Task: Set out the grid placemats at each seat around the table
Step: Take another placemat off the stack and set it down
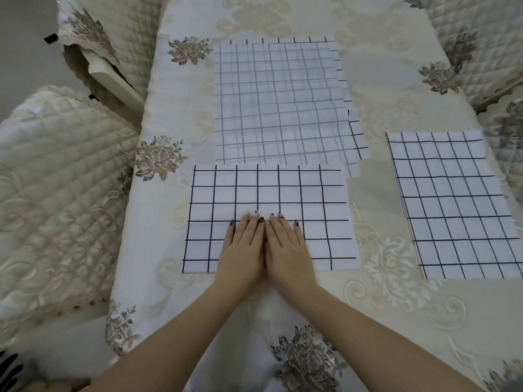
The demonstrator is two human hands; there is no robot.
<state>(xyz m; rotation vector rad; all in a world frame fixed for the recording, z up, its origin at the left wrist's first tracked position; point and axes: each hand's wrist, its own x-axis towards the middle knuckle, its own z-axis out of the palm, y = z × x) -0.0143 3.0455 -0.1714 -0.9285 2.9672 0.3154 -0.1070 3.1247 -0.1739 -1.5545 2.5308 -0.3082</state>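
Observation:
A white placemat with a black grid (325,199) lies flat at the near side of the table, in front of me. My left hand (243,247) and my right hand (285,247) rest palm down on its near middle, side by side, fingers straight and together, holding nothing. A second grid placemat (452,202) lies flat at the right side of the table. In the middle of the table sits a loose stack of grid placemats (277,103), its top sheet showing a fainter grey grid, with the edges of lower sheets sticking out at the right.
The table wears a cream embroidered cloth (382,292) with flower patterns. Quilted chair covers stand at the left (56,199), at the far left (113,26) and at the right (486,60). A dark object shows at the bottom left corner (11,369).

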